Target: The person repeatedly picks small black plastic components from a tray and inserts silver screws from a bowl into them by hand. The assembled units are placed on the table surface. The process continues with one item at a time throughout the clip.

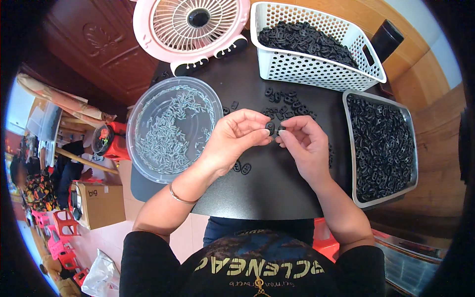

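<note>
Over the middle of the black table [262,193], my two hands meet with their fingertips close together. Between thumb and fingers, my left hand [240,133] pinches a small black plastic part [269,127] with holes in it. My right hand [304,141] is closed in a pinch beside it, on a small dark piece [280,130] mostly covered by the fingers. Just beyond the hands lies a loose pile of black plastic parts [284,101]. A few more flat oval ones [246,169] rest near my left wrist.
A round clear tub [131,131] of small silvery pins stands at left. A pink fan [140,29] is behind it. A white perforated basket [316,69] and a metal tray [350,143], both full of black parts, stand at back right and right.
</note>
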Motion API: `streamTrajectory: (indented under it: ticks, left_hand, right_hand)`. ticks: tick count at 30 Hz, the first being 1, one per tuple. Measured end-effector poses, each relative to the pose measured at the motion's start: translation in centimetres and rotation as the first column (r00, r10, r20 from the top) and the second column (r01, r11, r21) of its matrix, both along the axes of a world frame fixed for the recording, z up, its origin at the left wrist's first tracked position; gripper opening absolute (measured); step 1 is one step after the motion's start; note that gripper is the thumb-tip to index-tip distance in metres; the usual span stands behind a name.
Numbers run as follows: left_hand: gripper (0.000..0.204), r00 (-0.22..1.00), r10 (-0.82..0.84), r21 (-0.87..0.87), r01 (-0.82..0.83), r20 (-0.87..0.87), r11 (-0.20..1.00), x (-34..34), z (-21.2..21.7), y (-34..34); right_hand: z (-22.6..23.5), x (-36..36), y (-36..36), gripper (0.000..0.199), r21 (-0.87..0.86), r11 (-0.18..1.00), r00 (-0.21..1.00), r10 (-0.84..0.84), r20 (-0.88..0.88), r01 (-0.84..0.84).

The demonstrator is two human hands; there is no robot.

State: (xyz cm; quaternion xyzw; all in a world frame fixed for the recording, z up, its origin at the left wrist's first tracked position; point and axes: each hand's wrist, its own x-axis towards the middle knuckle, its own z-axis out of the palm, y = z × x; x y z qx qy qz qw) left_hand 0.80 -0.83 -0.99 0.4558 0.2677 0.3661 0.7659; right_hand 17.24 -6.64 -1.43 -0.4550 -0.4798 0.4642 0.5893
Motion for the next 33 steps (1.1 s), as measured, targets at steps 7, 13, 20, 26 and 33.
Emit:
streamTrajectory:
  ticks: [7, 13, 20, 26, 33]
  left_hand:
    - [0.017, 1.0, -0.005, 0.022, 0.005, 0.005, 1.0, 0.05, 0.03, -0.12]
    - [0.017, 0.999, 0.008, 0.075, -0.006, -0.036, 0.997, 0.02, 0.14, -0.2]
    - [0.017, 0.999, 0.009, 0.089, -0.005, -0.047, 0.996, 0.23, -0.11, -0.31]
    - [0.018, 1.0, -0.002, 0.084, 0.003, -0.014, 0.996, 0.16, -0.45, -0.21]
    - [0.021, 1.0, -0.011, 0.017, 0.011, -0.005, 1.0, -0.05, -0.03, -0.39]
  right_hand:
    - [-0.07, -0.24, 0.02, 0.014, 0.0, 1.0, 0.999, -0.001, -0.047, 0.001]
    - [-0.07, -0.14, 0.0, 0.014, -0.007, 1.0, 0.999, -0.005, -0.034, 0.005]
    - [0.04, -0.18, -0.12, 0.015, -0.032, 0.999, 0.999, 0.007, -0.038, -0.008]
    - [-0.18, -0.26, -0.07, 0.017, 0.006, 1.0, 0.998, 0.015, -0.059, -0.014]
    - [-0.09, -0.35, -0.22, 0.021, 0.025, 0.998, 0.997, 0.057, -0.059, -0.056]
